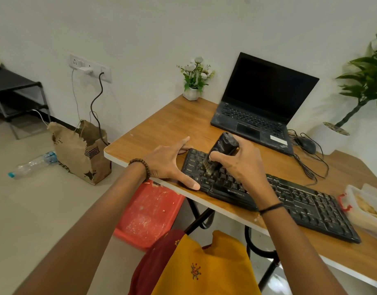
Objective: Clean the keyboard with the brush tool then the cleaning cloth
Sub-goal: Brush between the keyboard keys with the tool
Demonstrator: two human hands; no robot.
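Hands at black plastic keyboard (300,201).
My left hand (168,165) splayed open, bracing it; right hand (240,165) grips black cylindrical brush (222,145), bristles down.

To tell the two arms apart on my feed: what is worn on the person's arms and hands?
No sleeves or gloves are worn. Above the left hand sits a bracelet of round brown beads; above the right hand is a thin black band. No rings show.
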